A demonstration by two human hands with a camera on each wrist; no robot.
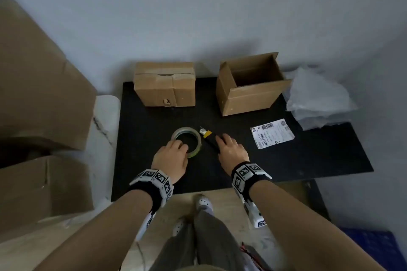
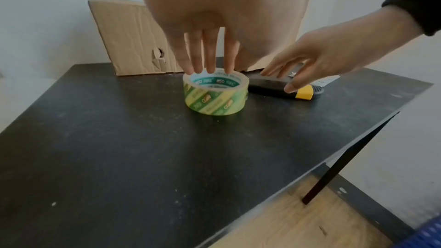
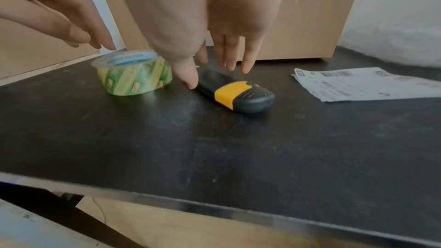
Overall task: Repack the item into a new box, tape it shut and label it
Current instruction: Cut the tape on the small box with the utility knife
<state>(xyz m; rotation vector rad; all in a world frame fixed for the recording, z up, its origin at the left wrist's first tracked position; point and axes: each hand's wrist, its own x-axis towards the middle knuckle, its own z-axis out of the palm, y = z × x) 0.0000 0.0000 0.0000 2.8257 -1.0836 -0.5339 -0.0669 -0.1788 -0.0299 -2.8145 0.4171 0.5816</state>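
Observation:
A green-and-yellow tape roll (image 1: 187, 139) (image 2: 216, 94) (image 3: 133, 74) lies flat on the black table (image 1: 308, 160). My left hand (image 1: 174, 154) (image 2: 210, 57) hovers over it, straight fingers reaching its top rim. A black-and-yellow utility knife (image 1: 208, 137) (image 2: 286, 88) (image 3: 236, 94) lies right of the roll. My right hand (image 1: 230, 149) (image 3: 214, 63) is spread over its handle, thumb tip beside it, without a closed grip. At the back stand a closed, worn box (image 1: 165, 84) and an empty open box (image 1: 251, 86). A shipping label (image 1: 272, 133) (image 3: 367, 84) lies to the right.
Crumpled clear plastic wrap (image 1: 317, 99) sits at the table's back right corner. Large cardboard boxes (image 1: 37, 86) are stacked to the left of the table. The table's front edge is just below my wrists, with my legs and shoes beneath.

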